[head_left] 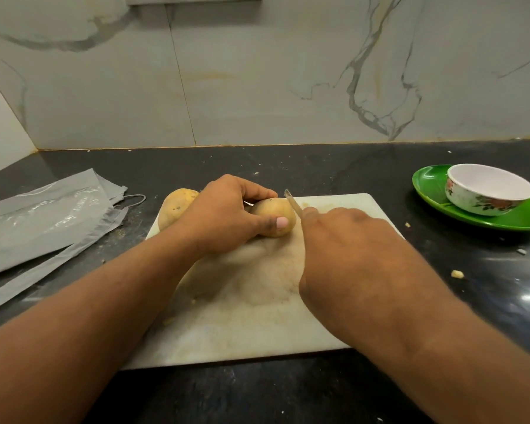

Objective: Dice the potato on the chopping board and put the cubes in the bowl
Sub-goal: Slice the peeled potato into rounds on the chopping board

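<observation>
The left hand (227, 215) curls over a tan, unpeeled potato (276, 217) on the white chopping board (257, 316), thumb pressed on its near side. Just right of it, the right hand (343, 240) grips a knife (292, 203), blade beside the potato's end; the handle is hidden. A second potato (175, 206) peeks out behind the left hand. Far right, a flowered bowl (487, 191) sits on a green plate (502, 220). No writing shows.

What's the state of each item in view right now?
potato: whole, uncut, on board
left hand: grips potato
right hand: holds knife
knife: blade beside potato's right end
second potato: whole, at board's far-left corner
chopping board: flat on counter
bowl: upright, empty, on green plate
</observation>
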### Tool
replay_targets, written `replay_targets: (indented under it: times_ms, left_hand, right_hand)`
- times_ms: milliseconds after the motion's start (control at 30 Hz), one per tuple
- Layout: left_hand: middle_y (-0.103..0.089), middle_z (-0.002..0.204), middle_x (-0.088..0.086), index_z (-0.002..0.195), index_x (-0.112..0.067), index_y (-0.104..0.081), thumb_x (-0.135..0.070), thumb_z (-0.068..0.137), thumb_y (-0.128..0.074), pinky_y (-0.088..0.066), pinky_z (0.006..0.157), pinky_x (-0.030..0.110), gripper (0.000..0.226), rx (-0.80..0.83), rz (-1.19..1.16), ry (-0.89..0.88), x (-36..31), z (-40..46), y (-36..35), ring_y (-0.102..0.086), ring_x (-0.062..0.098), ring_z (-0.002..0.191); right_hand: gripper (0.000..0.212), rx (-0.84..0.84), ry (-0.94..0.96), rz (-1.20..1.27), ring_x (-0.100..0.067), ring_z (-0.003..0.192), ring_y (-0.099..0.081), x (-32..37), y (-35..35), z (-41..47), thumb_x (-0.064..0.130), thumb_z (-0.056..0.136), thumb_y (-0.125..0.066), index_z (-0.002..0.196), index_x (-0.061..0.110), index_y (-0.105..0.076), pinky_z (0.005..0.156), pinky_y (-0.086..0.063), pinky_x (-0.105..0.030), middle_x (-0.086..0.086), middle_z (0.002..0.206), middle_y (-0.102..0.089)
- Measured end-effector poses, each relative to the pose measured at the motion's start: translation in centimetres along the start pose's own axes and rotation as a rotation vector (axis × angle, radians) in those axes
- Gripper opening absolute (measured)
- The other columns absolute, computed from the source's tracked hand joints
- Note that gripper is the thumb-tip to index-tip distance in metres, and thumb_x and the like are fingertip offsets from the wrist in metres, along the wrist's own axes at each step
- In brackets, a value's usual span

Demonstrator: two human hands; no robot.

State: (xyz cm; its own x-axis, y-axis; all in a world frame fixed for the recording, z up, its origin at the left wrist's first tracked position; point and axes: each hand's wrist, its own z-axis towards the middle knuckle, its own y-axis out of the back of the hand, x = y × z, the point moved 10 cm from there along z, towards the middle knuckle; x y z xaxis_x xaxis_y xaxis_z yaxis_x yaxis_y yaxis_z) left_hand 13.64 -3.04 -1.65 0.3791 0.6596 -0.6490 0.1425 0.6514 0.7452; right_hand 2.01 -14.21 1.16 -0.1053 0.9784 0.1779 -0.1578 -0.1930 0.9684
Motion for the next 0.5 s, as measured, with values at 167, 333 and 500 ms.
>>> replay_targets:
  times_ms: [167, 333, 500]
  left_hand:
    - [-0.074, 0.111, -0.02, 0.12, -0.038, -0.076, -0.047, 0.076, -0.088, -0.056, 0.096, 0.032, 0.047, -0.019, 0.011, -0.033, -0.2, -0.2, 0.0, -0.068, 0.002, 0.099]
    - [-0.075, 0.106, -0.021, 0.117, -0.039, -0.077, -0.046, 0.076, -0.089, -0.056, 0.093, 0.028, 0.044, -0.03, -0.023, -0.03, 0.1, -0.1, 0.0, -0.069, 0.0, 0.095]
    - [-0.074, 0.11, -0.02, 0.121, -0.037, -0.075, -0.046, 0.077, -0.088, -0.052, 0.091, 0.024, 0.047, -0.024, -0.025, -0.03, 0.3, 0.1, -0.1, -0.067, -0.001, 0.096]
  right_hand:
    - [0.021, -0.038, -0.058, -0.062, -0.01, 0.063, -0.026, 0.7, 0.7, -0.3, 0.018, 0.099, -0.039, 0.118, 0.026, -0.046, 0.056, -0.026, -0.025, 0.007, 0.078, -0.023]
    - [0.037, 0.009, -0.159, -0.032, -0.007, 0.061, -0.025, 0.4, -0.4, -1.2, 0.021, 0.102, -0.034, 0.138, 0.027, -0.038, 0.05, -0.022, -0.021, 0.005, 0.091, -0.03]
    - [0.05, 0.047, -0.25, -0.022, -0.01, 0.066, -0.03, 0.0, -1.0, -2.7, 0.02, 0.1, -0.039, 0.148, 0.027, -0.026, 0.052, -0.026, -0.022, 0.0, 0.121, -0.048]
